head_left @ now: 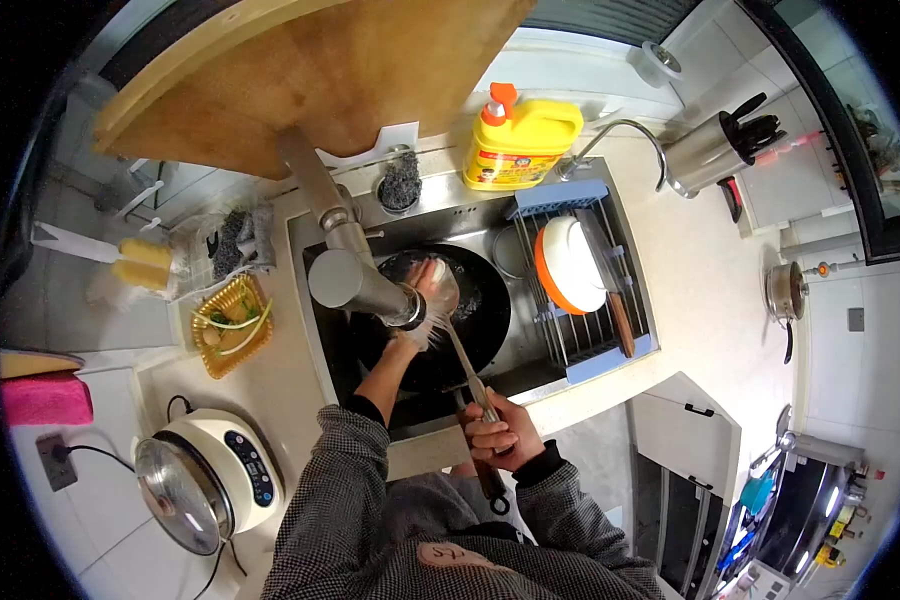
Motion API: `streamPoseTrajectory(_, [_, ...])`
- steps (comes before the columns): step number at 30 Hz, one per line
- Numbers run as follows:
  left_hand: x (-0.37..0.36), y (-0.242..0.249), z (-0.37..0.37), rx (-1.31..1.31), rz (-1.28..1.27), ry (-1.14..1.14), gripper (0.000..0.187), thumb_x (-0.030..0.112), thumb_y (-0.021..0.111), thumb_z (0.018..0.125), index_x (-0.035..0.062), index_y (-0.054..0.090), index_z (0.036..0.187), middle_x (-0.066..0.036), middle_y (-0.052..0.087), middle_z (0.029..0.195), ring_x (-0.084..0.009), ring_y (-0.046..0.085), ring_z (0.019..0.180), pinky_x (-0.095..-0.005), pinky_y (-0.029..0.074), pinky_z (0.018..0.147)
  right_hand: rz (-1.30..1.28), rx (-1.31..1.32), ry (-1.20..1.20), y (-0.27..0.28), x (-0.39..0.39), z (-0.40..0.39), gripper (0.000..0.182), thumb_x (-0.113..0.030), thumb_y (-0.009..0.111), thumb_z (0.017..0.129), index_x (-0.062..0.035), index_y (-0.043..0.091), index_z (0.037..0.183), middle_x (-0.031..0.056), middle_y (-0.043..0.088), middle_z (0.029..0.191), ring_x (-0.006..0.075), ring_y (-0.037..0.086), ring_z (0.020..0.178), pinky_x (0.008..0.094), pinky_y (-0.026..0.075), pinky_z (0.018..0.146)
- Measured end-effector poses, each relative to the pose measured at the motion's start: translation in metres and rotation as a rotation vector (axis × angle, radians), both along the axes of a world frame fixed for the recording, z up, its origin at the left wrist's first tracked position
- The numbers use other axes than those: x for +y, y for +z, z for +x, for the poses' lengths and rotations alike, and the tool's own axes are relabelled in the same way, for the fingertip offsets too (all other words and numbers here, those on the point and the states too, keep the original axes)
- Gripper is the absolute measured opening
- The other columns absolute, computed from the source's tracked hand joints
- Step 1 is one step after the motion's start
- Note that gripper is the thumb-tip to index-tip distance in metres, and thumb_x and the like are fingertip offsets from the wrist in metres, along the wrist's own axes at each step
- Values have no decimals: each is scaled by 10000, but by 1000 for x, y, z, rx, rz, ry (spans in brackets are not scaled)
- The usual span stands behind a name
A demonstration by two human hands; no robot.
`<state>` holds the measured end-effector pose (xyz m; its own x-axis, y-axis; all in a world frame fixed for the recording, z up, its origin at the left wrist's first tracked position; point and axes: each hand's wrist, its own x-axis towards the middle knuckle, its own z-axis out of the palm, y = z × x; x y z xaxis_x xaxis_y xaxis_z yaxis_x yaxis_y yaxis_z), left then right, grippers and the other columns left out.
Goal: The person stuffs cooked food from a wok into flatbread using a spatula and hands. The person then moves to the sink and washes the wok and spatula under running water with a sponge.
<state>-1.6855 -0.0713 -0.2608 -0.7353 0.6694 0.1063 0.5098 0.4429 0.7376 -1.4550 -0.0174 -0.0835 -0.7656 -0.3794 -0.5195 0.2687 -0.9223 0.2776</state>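
Water runs from the faucet [345,270] over my left hand [425,300], which is at the head of a metal ladle [462,345] above the black wok [485,310] in the sink. The water and blur hide part of its fingers, and they seem to press on the ladle's bowl. My right hand [505,435] is closed around the ladle's handle near the sink's front edge. The wok's wooden handle [488,480] points toward me just below that hand.
A drying rack [595,365] with bowls and a knife [620,320] fills the sink's right side. Behind stands a yellow bottle [515,150]. On the left are a woven basket [210,355] and a white cooker [235,465]; a knife block [705,150] is at the right.
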Motion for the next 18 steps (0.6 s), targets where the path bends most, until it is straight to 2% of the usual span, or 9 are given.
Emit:
streamPoseTrajectory(2, [-2,-1,15,57,-19,17,429,204,424,926,42,383,1321,-163,408,1338,-303,367,1246,-378,296,1032,-48,23,-9,-7,2,-3,408,-446,325,952,-101,496,818,-93,361,512,24,296,336,216,269,438])
streamPoseTrajectory(3, [-2,-2,20,-254,179,-8,411,165,432,919,38,402,1308,-161,446,1301,-287,416,1200,-361,340,994,-92,49,-9,-15,5,-5,417,-439,324,955,-91,510,818,-77,371,527,45,320,351,245,316,477])
streamPoseTrajectory(4, [-5,-1,29,-303,228,-30,380,125,422,916,48,432,1287,-160,485,1254,-278,458,1155,-350,372,963,-138,75,-8,-23,6,-7,427,-431,324,958,-80,524,819,-61,381,541,66,343,366,274,364,516])
streamPoseTrajectory(5, [-8,0,38,-353,277,-52,359,86,413,912,58,462,1267,-159,525,1206,-269,499,1110,-340,403,933,-184,96,-43,-30,5,-11,426,-430,328,956,-75,530,832,-57,386,540,67,353,372,275,351,511])
streamPoseTrajectory(6, [-13,1,48,-140,174,-70,347,45,386,913,81,503,1238,-159,568,1148,-269,533,1067,-335,422,910,-189,100,-39,-34,7,-12,426,-430,328,956,-75,530,832,-57,386,540,67,353,372,275,351,511])
streamPoseTrajectory(9, [-22,41,63,-436,272,-50,335,15,358,910,66,533,1192,-152,557,1185,-267,519,1118,-332,398,939,40,-32,32,-21,13,-26,381,-418,321,956,-102,473,807,-117,315,498,11,287,337,225,257,444])
streamPoseTrajectory(12, [-31,78,79,-585,267,-117,312,0,392,899,59,550,1160,-133,573,1161,-292,536,1090,-349,403,931,154,-74,49,-30,18,-34,375,-416,326,955,-104,474,807,-118,311,495,11,277,334,227,260,447])
streamPoseTrajectory(14, [-31,90,82,-277,373,-250,292,-2,428,888,63,562,1140,-111,584,1142,-302,541,1074,-366,404,924,157,-98,50,-29,22,-42,361,-407,323,956,-116,468,797,-119,301,489,14,263,331,225,235,417])
streamPoseTrajectory(18, [-34,100,79,-275,346,-341,283,5,466,865,77,581,1114,-102,568,1156,-279,494,1104,-390,376,943,313,-80,156,-35,24,-46,399,-409,298,957,-119,468,742,-75,343,475,66,264,336,253,198,359])
